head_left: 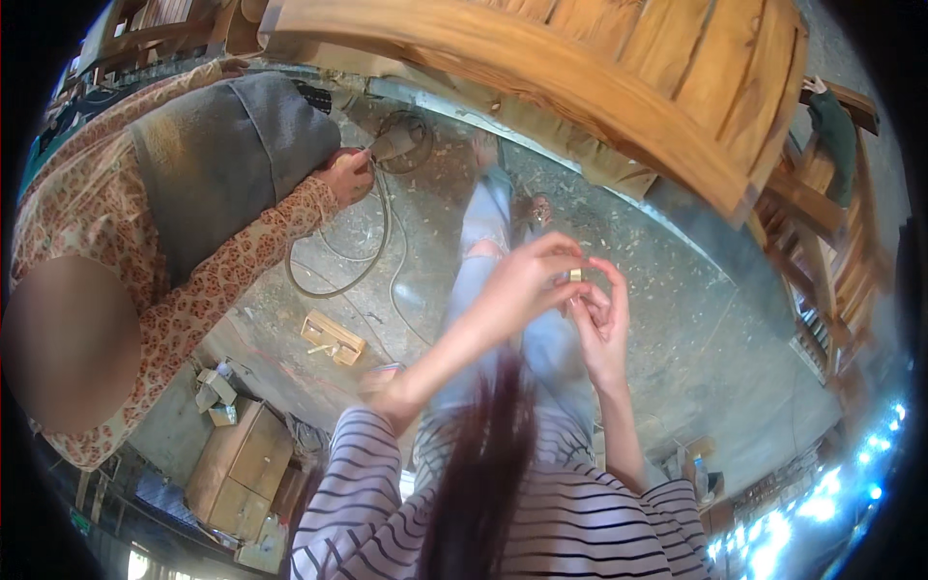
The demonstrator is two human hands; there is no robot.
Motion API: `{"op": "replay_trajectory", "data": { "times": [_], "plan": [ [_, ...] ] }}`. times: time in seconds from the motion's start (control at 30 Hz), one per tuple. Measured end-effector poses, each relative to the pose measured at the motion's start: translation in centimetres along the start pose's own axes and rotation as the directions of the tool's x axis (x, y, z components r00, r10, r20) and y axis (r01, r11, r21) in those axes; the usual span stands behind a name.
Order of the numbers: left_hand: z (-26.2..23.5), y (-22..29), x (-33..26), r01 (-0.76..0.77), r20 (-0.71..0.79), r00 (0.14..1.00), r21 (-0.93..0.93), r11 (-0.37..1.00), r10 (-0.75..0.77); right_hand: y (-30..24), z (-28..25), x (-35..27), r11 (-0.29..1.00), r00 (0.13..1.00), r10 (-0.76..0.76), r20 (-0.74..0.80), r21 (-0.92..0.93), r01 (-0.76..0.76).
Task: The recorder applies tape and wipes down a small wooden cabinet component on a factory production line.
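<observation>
In front of my legs, both hands are raised and meet around a small gold-yellow piece [576, 275], whose exact kind is too small to make out. My left hand [530, 280] comes at it from the left, fingers bent and pinched on its edge. From the other side my right hand [604, 324] curls its index finger and thumb around it. Fingers of both hands partly cover the piece.
A slatted wooden furniture piece [541, 58] stands ahead. At left, a co-worker in a patterned sleeve [261, 232] holds a tool with a hose [387, 227]. A wooden box [333, 337] lies on the floor, a small cabinet [242, 469] behind. Another person's green sleeve [833, 135] shows far right.
</observation>
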State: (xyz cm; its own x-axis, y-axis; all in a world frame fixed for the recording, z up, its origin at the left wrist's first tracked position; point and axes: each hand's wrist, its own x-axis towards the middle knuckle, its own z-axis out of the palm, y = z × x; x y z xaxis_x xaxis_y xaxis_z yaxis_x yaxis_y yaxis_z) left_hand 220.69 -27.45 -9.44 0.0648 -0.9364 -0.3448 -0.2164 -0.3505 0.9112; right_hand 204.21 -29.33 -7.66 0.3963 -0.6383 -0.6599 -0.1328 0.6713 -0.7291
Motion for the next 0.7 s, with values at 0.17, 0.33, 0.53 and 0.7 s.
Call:
{"op": "replay_trajectory", "data": {
  "times": [0.17, 0.33, 0.53, 0.7],
  "plan": [
    [3.4, -4.6, -3.6, 0.011, -0.027, 1.000, -0.091, 0.996, -0.014, 3.9, -0.1, -0.7, 0.998, 0.997, 0.067, -0.024, -0.016, -0.067],
    [4.9, -7.9, -6.0, -0.069, -0.204, 0.978, -0.082, 0.994, 0.051, 7.9, 0.5, -1.1, 0.988, 0.988, 0.156, -0.018, -0.009, -0.156],
    [6.3, -10.4, -9.1, -0.077, -0.284, 0.955, 0.021, 0.997, 0.080, 11.6, 0.8, -1.4, 0.977, 0.987, 0.139, -0.078, -0.154, -0.150],
    [6.6, -12.8, -8.9, -0.172, -0.427, 0.883, 0.094, 0.981, 0.195, 12.5, 2.3, -1.6, 0.958, 0.981, 0.118, -0.152, -0.243, -0.153]
  ]
}}
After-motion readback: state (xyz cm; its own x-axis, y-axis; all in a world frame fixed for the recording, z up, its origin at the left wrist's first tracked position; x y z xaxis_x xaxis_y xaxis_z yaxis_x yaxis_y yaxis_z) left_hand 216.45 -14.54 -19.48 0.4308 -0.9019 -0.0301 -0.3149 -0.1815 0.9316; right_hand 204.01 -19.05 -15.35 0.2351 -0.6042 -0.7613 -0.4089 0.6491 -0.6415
